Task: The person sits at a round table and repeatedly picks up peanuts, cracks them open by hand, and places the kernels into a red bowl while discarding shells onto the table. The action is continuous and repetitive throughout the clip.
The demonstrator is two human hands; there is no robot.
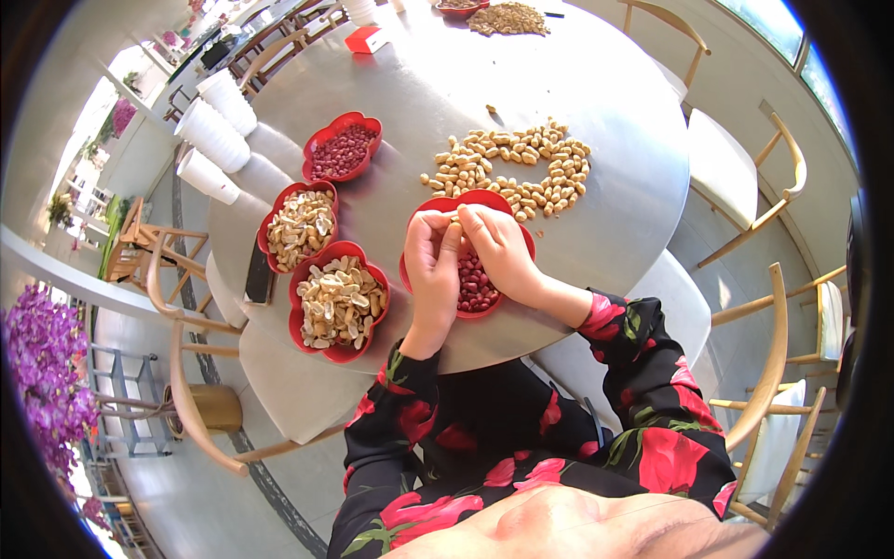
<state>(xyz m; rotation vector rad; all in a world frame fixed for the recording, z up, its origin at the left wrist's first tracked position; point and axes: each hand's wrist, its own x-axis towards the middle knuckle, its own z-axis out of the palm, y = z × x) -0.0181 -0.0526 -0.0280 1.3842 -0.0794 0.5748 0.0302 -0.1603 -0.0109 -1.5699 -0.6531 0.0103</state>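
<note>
My left hand (434,251) and my right hand (501,244) meet at the fingertips above a red flower-shaped bowl (436,203). Pinched between them is a small tan piece, apparently a peanut (455,218), mostly hidden by the fingers. Red-skinned peanut kernels (476,285) lie in the bowl below, partly covered by my hands. Just beyond the bowl, unshelled peanuts (482,155) are spread in a rough ring on the metal table (391,209). To the left, two red bowls (385,314) (262,234) hold broken shells, and another red bowl (307,168) holds red kernels.
A dark flat object (259,278) lies by the left table edge. Stacked white cups (213,136) lie on their sides near the far left edge. Farther back are a red-and-white box (365,40) and another peanut heap (510,19). Wooden chairs (765,356) surround the table.
</note>
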